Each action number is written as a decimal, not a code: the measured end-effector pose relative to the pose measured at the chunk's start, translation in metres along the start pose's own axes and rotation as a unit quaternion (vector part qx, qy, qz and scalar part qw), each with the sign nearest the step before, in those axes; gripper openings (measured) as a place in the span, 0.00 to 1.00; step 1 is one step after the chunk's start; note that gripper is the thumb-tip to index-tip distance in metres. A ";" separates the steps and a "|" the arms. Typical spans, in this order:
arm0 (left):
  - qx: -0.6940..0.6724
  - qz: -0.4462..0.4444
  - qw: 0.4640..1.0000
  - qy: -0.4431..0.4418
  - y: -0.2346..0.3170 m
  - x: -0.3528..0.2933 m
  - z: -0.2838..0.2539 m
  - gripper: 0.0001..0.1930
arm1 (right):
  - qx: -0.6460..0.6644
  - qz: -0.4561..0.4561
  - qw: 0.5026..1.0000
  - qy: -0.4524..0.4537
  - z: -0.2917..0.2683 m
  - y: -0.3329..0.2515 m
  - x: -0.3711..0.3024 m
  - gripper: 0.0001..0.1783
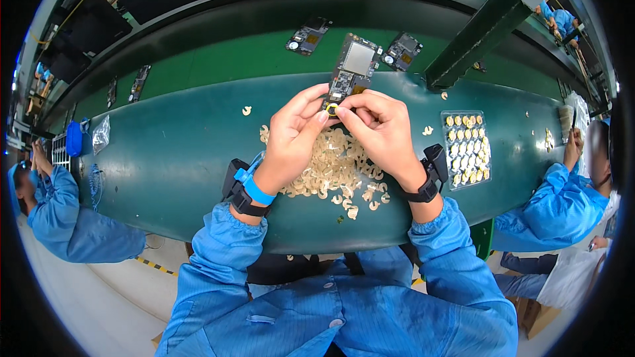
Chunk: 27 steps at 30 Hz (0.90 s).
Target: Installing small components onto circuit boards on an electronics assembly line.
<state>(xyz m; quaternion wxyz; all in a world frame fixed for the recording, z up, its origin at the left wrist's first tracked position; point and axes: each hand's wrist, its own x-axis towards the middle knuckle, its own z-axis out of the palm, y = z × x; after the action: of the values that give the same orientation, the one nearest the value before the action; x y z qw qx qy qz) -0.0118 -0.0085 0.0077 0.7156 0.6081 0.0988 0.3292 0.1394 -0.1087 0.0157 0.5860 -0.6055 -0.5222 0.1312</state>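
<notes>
Both my hands meet over the middle of the green table, holding a dark circuit board [342, 84] with a square silver shield at its far end. My left hand [296, 129] grips the board's near left edge, thumb on top. At the near end sits a small round part with a yellow rim [332, 110], and the fingertips of my right hand [381, 125] pinch at it. My fingers partly cover this part, so how it is seated is hidden. Below my hands lies a heap of cream, C-shaped paper pieces [325, 162].
A clear tray of round yellowish parts [466, 149] lies right of my hands. More circuit boards [308, 36] rest on the green strip beyond the table [165, 152]. A dark green post [479, 36] rises at the far right. Co-workers in blue sit left [86, 218] and right [552, 208].
</notes>
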 end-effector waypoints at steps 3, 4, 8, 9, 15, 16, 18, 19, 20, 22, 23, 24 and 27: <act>0.021 0.010 1.000 -0.002 -0.001 0.000 -0.001 0.22 | -0.006 -0.004 1.000 -0.001 0.000 -0.003 0.000 0.06; 0.045 0.018 0.999 -0.009 -0.001 0.000 -0.001 0.22 | -0.013 -0.009 1.000 -0.002 0.000 -0.003 0.000 0.06; 0.039 0.004 0.999 0.003 -0.001 -0.001 -0.002 0.22 | -0.041 -0.030 0.999 -0.020 -0.003 0.000 0.002 0.05; 0.045 0.009 0.999 0.001 0.000 -0.001 -0.002 0.22 | -0.031 -0.026 0.999 -0.025 -0.004 0.000 0.002 0.05; 0.009 0.018 1.000 0.012 0.002 0.000 -0.004 0.22 | 0.133 0.091 0.986 -0.041 -0.008 -0.004 0.000 0.04; 0.000 0.010 1.000 0.011 0.003 0.000 -0.006 0.22 | 0.122 0.073 0.989 -0.037 -0.008 -0.001 0.000 0.04; -0.001 0.005 1.000 0.011 0.004 0.000 -0.007 0.23 | 0.084 0.043 0.995 -0.033 -0.008 -0.001 0.000 0.05; -0.002 -0.001 1.000 0.009 0.004 0.000 -0.007 0.23 | 0.084 0.044 0.995 -0.036 -0.008 -0.002 0.001 0.05; -0.003 -0.001 1.000 0.012 0.002 0.000 -0.009 0.23 | 0.048 0.025 0.998 -0.042 -0.008 -0.004 0.002 0.05; 0.026 -0.001 1.000 0.002 -0.002 0.002 -0.014 0.22 | 0.013 0.007 0.999 -0.049 -0.007 -0.005 0.002 0.06; 0.025 -0.002 1.000 0.003 -0.003 0.002 -0.015 0.22 | 0.002 0.025 0.998 -0.051 -0.008 -0.004 0.001 0.06; 0.040 -0.007 0.999 0.001 -0.004 0.002 -0.015 0.22 | -0.010 0.042 0.998 -0.054 -0.008 -0.004 0.001 0.06; 0.063 -0.017 0.998 0.002 -0.002 0.001 -0.014 0.21 | -0.015 0.055 0.996 -0.069 -0.008 -0.002 0.002 0.06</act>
<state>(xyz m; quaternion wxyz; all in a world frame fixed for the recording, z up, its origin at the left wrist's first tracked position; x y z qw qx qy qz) -0.0178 0.0033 0.0023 0.6813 0.6492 0.1309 0.3118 0.1455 -0.1125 0.0202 0.5314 -0.6317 -0.5291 0.1963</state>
